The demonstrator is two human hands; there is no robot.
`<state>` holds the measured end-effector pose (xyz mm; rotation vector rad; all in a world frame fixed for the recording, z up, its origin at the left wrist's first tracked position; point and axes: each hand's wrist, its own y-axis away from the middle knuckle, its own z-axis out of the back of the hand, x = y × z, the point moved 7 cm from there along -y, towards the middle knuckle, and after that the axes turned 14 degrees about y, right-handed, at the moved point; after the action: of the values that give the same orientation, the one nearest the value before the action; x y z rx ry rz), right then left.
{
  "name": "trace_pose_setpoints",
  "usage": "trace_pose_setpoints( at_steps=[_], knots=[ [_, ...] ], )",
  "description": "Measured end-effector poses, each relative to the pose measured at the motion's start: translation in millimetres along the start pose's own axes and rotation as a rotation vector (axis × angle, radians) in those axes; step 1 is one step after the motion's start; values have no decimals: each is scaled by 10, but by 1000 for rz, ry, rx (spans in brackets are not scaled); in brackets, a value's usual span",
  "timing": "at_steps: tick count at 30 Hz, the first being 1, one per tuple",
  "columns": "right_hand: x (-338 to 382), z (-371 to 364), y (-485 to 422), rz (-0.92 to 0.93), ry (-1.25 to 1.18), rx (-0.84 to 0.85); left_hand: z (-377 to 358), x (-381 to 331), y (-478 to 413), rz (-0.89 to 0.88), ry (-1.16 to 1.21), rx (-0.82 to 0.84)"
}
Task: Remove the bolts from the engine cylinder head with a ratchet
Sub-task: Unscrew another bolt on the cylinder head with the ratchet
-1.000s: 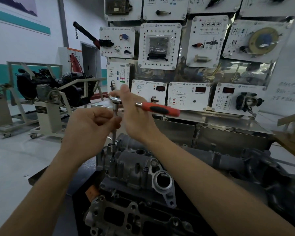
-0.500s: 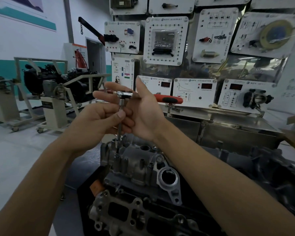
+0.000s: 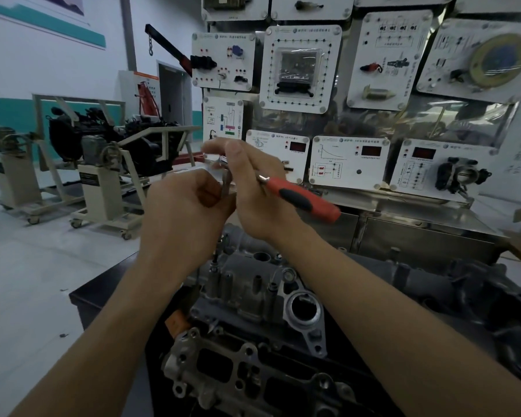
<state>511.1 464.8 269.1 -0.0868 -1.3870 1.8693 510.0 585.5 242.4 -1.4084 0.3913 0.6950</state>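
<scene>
Left hand (image 3: 187,212) is curled into a loose fist round the extension bar (image 3: 225,185), knuckles toward the camera, gripping it mid-length. Right hand (image 3: 253,188) is just beside it and touching, fingers and thumb wrapped over the head of the ratchet (image 3: 301,197). The red-and-black handle sticks out to the right and slightly down, free of the palm. The bar runs down from the ratchet head, is hidden behind the left hand, and comes out below the wrist. Its lower end, the socket (image 3: 214,260), sits on the rear left corner of the engine cylinder head (image 3: 247,290). Cannot tell if a bolt is in the socket. The cylinder head is grey cast metal with a round bore on its right end, directly under both forearms on a black tabletop (image 3: 103,293). A lighter ported casting (image 3: 223,371) lies in front of it, nearest the camera. Behind is a wall board of white training panels (image 3: 301,67) above a stainless cabinet (image 3: 418,230). Far left, well apart, are engine stands on casters (image 3: 109,176) and a red shop crane (image 3: 169,46).
</scene>
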Motion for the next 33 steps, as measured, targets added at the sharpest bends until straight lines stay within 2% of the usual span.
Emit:
trace_pose_setpoints(
  at_steps=[1,4,6,9,11,13,16,17,19,20,22,25,27,29,33],
  knots=[
    [-62,-82,11,-121,-218,80,-12,71,-24,62,101,40],
    [-160,-308,72,-495,-805,273,-145,273,-39,336,511,298],
    [-193,-367,97,-607,-984,348,-176,304,-31,369,616,403],
    [-232,-403,121,-670,-1050,376,-166,264,-35,323,599,413],
    [-259,-393,117,-675,-968,356,-130,239,-57,281,527,328],
    [-299,-278,89,-582,-632,236,-66,212,-82,232,413,199],
    [-93,-9,3,-142,118,-11,27,79,-77,70,90,33],
    [0,47,0,-18,256,-80,30,22,-57,17,2,7],
    [51,85,10,71,298,-120,6,-56,-11,-57,-89,-14],
    [7,73,12,37,219,-92,-4,-48,3,-56,-79,-12],
    [-96,-11,15,-99,-76,-1,-30,68,-26,63,116,54],
    [-183,-225,37,-396,-613,183,-141,238,-53,314,493,279],
    [-182,-352,75,-565,-895,342,-164,271,-54,341,591,373],
    [-187,-405,93,-631,-1049,407,-184,266,-41,327,621,422],
    [-269,-440,111,-698,-1108,397,-201,242,-41,280,576,399]
  ],
)
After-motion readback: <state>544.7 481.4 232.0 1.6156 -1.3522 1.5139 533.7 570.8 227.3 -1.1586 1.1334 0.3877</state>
